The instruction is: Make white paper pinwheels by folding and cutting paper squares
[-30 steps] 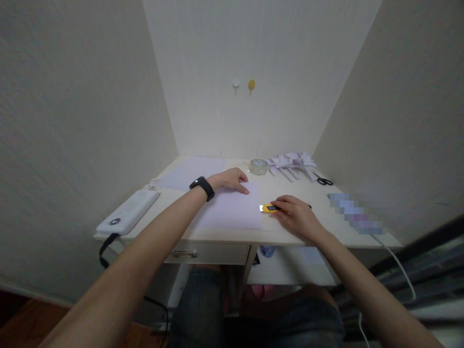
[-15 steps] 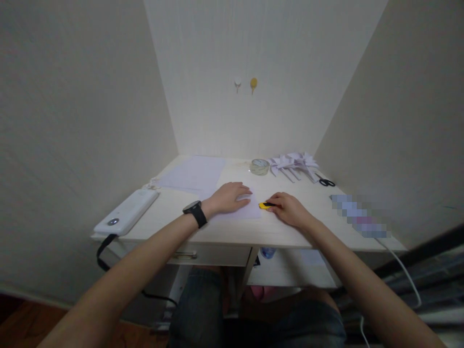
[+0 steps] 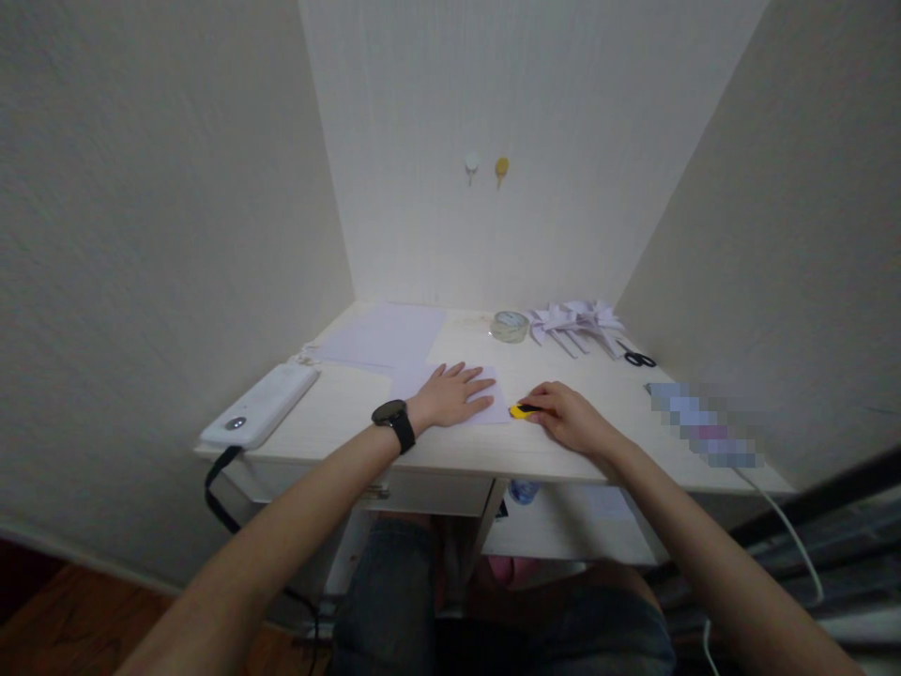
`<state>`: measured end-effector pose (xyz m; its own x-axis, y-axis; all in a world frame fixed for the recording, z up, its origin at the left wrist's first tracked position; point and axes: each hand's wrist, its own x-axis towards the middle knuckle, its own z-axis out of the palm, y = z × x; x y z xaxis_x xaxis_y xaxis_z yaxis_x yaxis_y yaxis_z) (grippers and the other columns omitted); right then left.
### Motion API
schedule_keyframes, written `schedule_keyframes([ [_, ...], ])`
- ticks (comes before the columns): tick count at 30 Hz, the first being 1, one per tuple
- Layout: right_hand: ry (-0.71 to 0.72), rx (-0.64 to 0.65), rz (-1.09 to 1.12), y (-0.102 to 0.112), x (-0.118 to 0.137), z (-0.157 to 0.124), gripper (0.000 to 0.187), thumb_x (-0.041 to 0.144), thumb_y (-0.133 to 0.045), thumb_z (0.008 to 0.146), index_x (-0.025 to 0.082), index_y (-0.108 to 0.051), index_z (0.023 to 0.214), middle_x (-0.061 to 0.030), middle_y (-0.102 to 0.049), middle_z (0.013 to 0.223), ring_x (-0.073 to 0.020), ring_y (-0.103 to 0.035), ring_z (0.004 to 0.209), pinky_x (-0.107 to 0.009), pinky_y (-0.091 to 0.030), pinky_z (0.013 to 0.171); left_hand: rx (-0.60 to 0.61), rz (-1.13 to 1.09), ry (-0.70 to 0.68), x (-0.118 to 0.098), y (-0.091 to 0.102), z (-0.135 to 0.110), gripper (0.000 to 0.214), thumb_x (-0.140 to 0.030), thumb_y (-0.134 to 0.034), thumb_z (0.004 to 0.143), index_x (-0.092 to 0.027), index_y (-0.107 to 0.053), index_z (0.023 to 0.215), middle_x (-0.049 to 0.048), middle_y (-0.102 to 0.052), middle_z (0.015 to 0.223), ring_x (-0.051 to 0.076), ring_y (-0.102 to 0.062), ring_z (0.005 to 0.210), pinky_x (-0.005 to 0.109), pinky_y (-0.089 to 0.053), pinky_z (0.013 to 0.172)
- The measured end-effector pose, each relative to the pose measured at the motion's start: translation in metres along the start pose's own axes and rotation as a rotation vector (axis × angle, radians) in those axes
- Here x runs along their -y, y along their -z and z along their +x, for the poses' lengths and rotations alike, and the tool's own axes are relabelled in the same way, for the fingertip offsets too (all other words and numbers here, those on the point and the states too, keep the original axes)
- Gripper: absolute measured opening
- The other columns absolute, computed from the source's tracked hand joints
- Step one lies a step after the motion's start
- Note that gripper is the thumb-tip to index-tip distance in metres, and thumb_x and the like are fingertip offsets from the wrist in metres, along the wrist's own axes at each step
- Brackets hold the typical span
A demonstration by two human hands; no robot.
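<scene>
Pinwheels [image 3: 575,321] look done, the wide-open left hand [image 3: 452,396] presses a flat sheet [image 3: 496,407] not yet shaped, and the right hand [image 3: 565,413] pinches a knife [image 3: 523,411].

We have a dim, slightly grainy view, brightest on the pale textured back wall [image 3: 408,113], with deep shadow beneath the white wooden desk [image 3: 338,399] and stretched edges.

The knife [image 3: 525,411] is yellow and black, the paper [image 3: 409,379] pale lilac, like the sheet [image 3: 386,333] near the back left corner of the cream, faintly grained table [image 3: 465,448]. Watch [image 3: 395,419]: black. Scissors [image 3: 640,359], near the right edge: black-handled.
</scene>
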<state>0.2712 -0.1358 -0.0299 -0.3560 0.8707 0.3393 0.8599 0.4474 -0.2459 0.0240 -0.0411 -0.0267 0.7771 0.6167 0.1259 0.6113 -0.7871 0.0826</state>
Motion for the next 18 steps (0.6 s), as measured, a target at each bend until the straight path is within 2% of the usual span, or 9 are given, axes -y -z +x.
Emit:
schedule_keyframes([
  [8, -0.015, 0.023, 0.058, 0.003, 0.006, 0.001, 0.030, 0.020, -0.062, 0.086, 0.019, -0.072, 0.114, -0.0112, -0.067, 0.106, -0.0245, -0.058, 0.098, -0.039, -0.047, 0.091, 0.003, 0.005, -0.001, -0.001, 0.001, 0.000, 0.065, -0.068, -0.018, 0.094, -0.037, -0.038, 0.147, 0.0028, -0.032, 0.158, 0.035, -0.027, 0.143, 0.057, -0.020, 0.113],
  [18, 0.002, -0.068, 0.068, -0.007, 0.010, -0.003, 0.027, 0.031, -0.062, 0.087, 0.022, -0.073, 0.110, -0.0099, -0.066, 0.102, -0.0243, -0.059, 0.096, -0.040, -0.047, 0.088, 0.016, -0.010, 0.057, 0.003, 0.000, -0.004, 0.066, -0.069, -0.016, 0.093, -0.039, -0.032, 0.150, 0.0026, -0.026, 0.160, 0.039, -0.021, 0.145, 0.062, -0.012, 0.113],
])
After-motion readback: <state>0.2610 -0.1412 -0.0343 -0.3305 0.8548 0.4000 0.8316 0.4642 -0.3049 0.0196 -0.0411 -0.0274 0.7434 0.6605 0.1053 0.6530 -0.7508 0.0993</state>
